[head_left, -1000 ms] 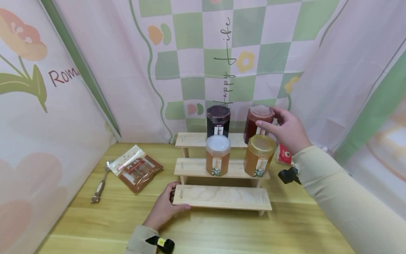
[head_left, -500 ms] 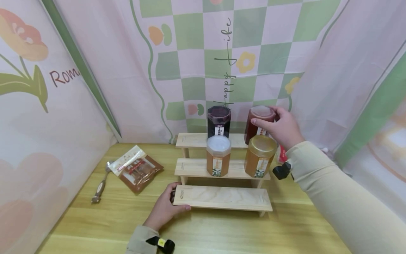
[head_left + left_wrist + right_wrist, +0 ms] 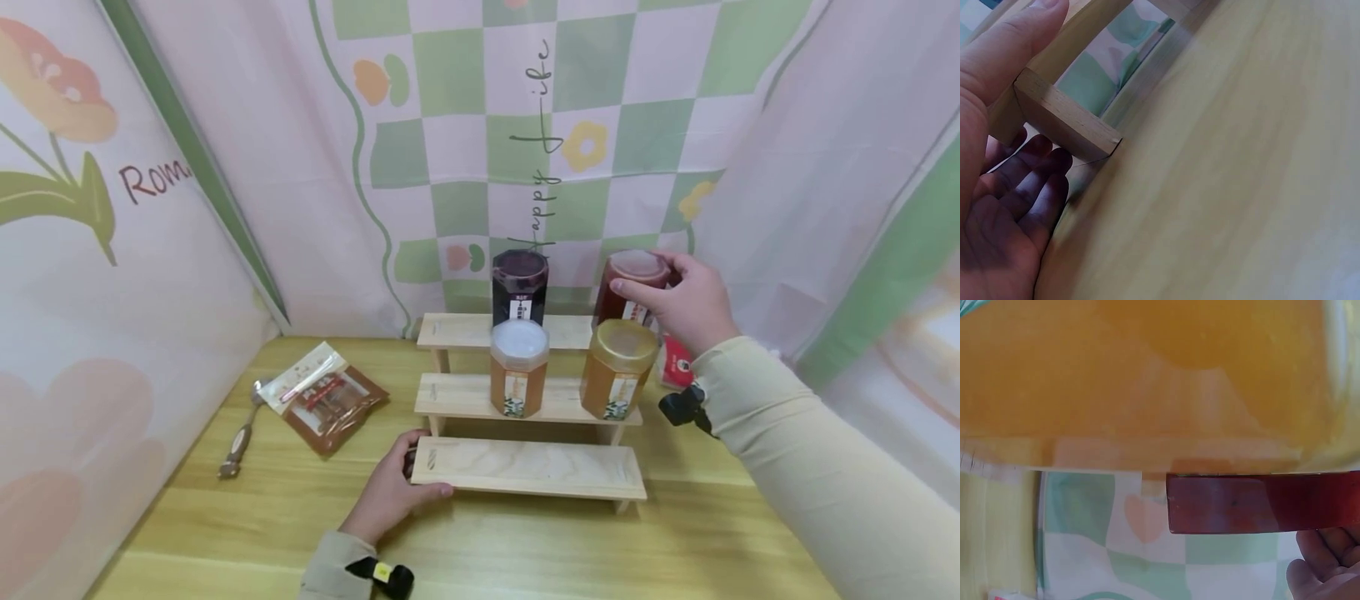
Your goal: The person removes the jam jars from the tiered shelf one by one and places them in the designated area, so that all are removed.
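Note:
A three-step wooden stand (image 3: 525, 467) stands on the table. My left hand (image 3: 397, 492) grips the left end of its lowest step, thumb along the front edge; in the left wrist view its curled fingers (image 3: 1044, 194) lie by the stand's leg. On the top step, right side, my right hand (image 3: 690, 300) holds a dark red jar (image 3: 611, 292) near its lid. Whether that jar's base touches the step is hidden. A dark purple jar (image 3: 520, 287) is to its left. Two amber honey jars, one white-lidded (image 3: 517, 383) and one yellow-lidded (image 3: 611, 383), occupy the middle step.
Left of the stand lie a brown snack packet (image 3: 330, 400) and a metal-ended tool with a brown handle (image 3: 238, 442). A red packet (image 3: 677, 367) sits at the right, behind my wrist. A checked curtain (image 3: 517, 150) hangs close behind the stand.
My right hand has shifted the dark red jar a little to the right, toward the end of the top step. My left hand stays on the lowest step.

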`<state>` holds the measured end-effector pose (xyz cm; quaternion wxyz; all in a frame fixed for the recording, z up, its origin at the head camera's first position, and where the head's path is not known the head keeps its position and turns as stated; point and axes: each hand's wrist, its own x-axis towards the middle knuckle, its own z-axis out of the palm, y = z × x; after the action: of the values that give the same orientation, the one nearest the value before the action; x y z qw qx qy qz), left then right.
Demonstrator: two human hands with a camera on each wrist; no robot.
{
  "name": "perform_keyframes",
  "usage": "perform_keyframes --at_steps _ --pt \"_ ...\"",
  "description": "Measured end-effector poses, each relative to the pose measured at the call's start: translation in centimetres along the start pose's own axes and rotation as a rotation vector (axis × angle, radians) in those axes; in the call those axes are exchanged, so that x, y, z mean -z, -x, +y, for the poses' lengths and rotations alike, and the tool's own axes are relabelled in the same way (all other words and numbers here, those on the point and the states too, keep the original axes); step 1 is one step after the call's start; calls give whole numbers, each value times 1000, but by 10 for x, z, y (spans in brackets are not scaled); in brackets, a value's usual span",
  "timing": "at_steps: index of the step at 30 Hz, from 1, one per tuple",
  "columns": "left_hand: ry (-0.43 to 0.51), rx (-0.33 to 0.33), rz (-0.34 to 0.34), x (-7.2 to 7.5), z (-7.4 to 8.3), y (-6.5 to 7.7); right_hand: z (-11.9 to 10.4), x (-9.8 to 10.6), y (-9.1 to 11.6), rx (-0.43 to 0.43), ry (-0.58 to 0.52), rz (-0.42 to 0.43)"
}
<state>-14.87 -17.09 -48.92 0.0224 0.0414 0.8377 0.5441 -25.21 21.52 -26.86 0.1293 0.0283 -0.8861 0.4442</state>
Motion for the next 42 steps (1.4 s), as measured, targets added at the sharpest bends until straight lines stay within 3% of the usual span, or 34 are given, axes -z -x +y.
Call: perform_keyframes --at_steps 26,35,42 --pt "-9 14 6 0 3 2 14 24 14 -21 -11 44" --pt "-15 18 2 0 3 3 20 32 21 1 9 94" --pt "-7 14 -3 0 3 3 26 38 28 -2 10 82"
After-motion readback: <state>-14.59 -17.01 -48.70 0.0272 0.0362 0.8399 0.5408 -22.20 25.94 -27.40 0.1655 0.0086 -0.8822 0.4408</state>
